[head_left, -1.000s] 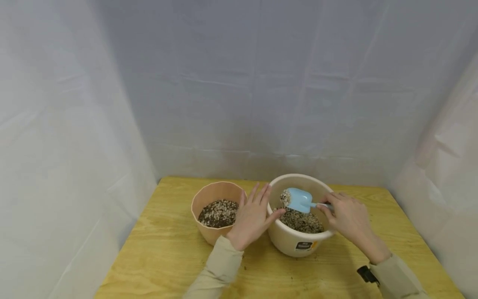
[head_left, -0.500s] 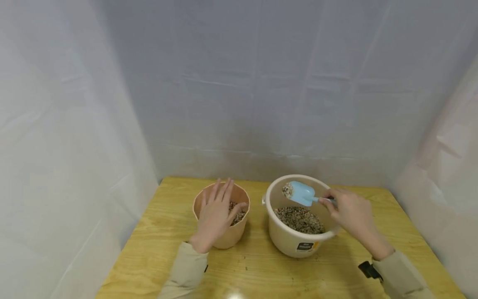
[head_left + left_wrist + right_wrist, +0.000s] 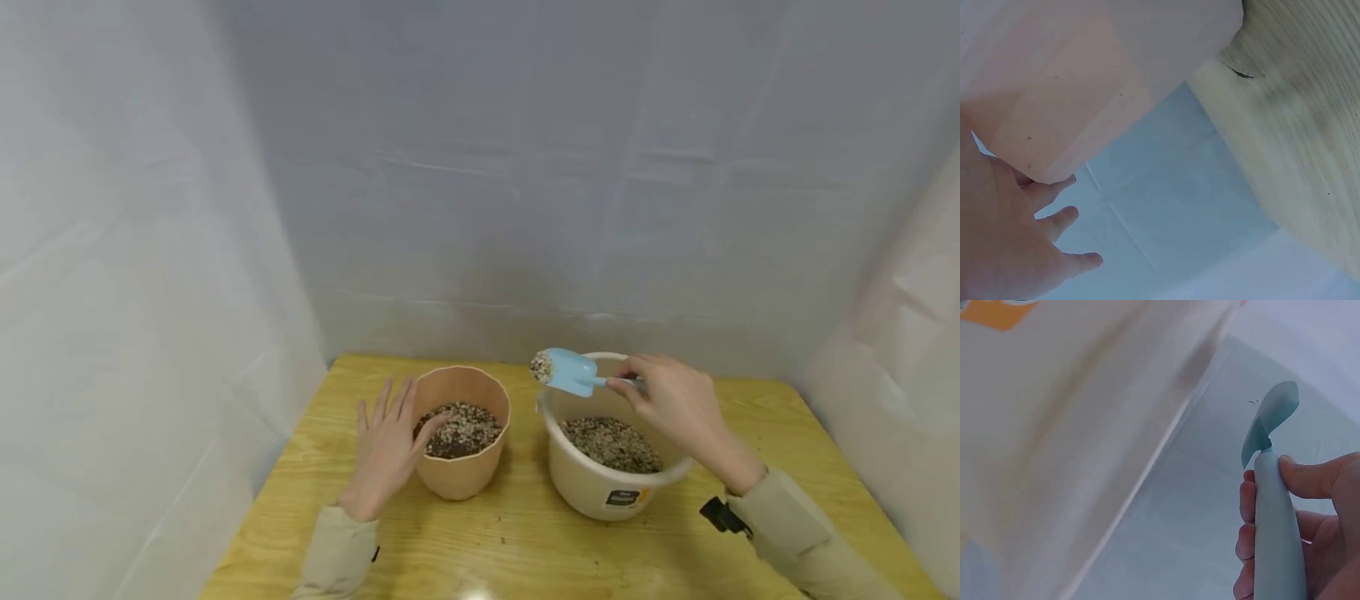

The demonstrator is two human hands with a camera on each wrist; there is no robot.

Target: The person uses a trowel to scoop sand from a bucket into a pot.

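Observation:
My right hand (image 3: 670,403) grips the grey handle of a light blue scoop (image 3: 566,370), which carries a heap of gravel above the left rim of the cream bucket (image 3: 600,487). The right wrist view shows my fingers (image 3: 1262,509) and thumb wrapped round the scoop's handle (image 3: 1277,550). My left hand (image 3: 387,446) rests with straight fingers against the left side of the peach pot (image 3: 465,475), thumb on its rim. The pot's wall (image 3: 1072,81) fills the left wrist view beside my left hand (image 3: 1016,244). Both containers hold mixed gravel.
The pot and bucket stand side by side on a yellow wooden table (image 3: 525,550). White sheeting (image 3: 487,183) closes off the back and both sides close to the table's edges.
My left hand has moved from the bucket's rim across the pot to its left side. My right hand has lifted the loaded scoop and carried it left, toward the pot.

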